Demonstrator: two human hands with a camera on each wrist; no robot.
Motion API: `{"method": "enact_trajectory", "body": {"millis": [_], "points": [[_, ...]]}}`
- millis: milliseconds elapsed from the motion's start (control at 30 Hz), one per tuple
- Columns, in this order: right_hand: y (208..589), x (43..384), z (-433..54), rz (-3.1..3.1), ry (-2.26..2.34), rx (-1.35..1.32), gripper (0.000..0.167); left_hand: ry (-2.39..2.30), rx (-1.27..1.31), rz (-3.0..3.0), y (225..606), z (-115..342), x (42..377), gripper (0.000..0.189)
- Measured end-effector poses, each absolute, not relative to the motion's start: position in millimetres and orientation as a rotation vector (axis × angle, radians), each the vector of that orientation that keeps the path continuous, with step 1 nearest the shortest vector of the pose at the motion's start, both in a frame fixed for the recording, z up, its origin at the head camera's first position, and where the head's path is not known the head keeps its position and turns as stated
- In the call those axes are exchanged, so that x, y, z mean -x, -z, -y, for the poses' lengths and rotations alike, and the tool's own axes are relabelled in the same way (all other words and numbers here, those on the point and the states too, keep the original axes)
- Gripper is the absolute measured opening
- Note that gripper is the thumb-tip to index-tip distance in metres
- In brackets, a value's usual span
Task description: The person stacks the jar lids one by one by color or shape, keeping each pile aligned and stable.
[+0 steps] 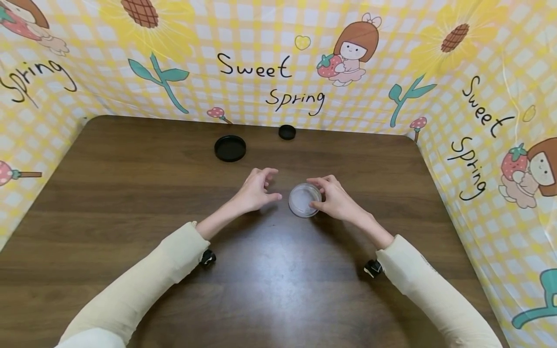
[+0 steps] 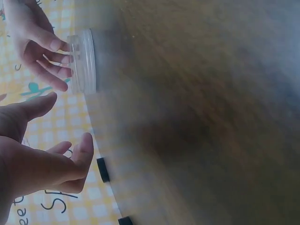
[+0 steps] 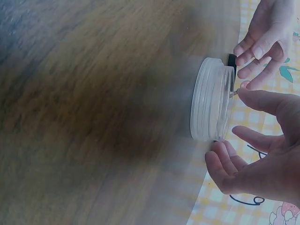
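A clear, shallow round jar (image 1: 300,211) with ridged walls stands on the table; its inside looks whitish from above. My right hand (image 1: 339,200) is at the jar's right side, thumb over the near rim and fingers spread by the far side. The right wrist view shows this thumb and the fingers around the jar (image 3: 206,101) without a plain grip. To the left, apart from the jar, my left hand (image 1: 254,192) holds nothing, its thumb and fingers spread toward the jar. In the left wrist view that hand (image 2: 44,159) is below the jar (image 2: 84,65).
A wide black round lid-like dish (image 1: 230,148) lies toward the back of the brown wooden table (image 1: 130,193). Near the back edge is a smaller black round piece (image 1: 287,132). A yellow checked cloth (image 1: 256,43) stands around the back and sides.
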State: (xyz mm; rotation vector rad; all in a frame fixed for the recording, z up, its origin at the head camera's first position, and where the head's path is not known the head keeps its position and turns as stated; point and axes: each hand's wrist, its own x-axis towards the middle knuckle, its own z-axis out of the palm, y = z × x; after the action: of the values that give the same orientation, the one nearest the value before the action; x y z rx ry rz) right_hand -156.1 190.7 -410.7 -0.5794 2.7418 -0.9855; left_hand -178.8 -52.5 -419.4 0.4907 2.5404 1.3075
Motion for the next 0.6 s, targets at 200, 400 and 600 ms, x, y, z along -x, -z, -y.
{"method": "enact_trajectory", "body": {"millis": [200,400,600], "points": [[412,158,-191,-2.756,0.948,0.604,0.056,-1.328,-0.485,-2.539,419,60,178,0.063],[411,159,-190,-2.738,0.941,0.611,0.056,-1.322,-0.469,-2.536,420,62,178,0.062],[411,159,-189,-2.738,0.952,0.607,0.056,-1.317,-0.467,-2.548,420,66,176,0.062]]}}
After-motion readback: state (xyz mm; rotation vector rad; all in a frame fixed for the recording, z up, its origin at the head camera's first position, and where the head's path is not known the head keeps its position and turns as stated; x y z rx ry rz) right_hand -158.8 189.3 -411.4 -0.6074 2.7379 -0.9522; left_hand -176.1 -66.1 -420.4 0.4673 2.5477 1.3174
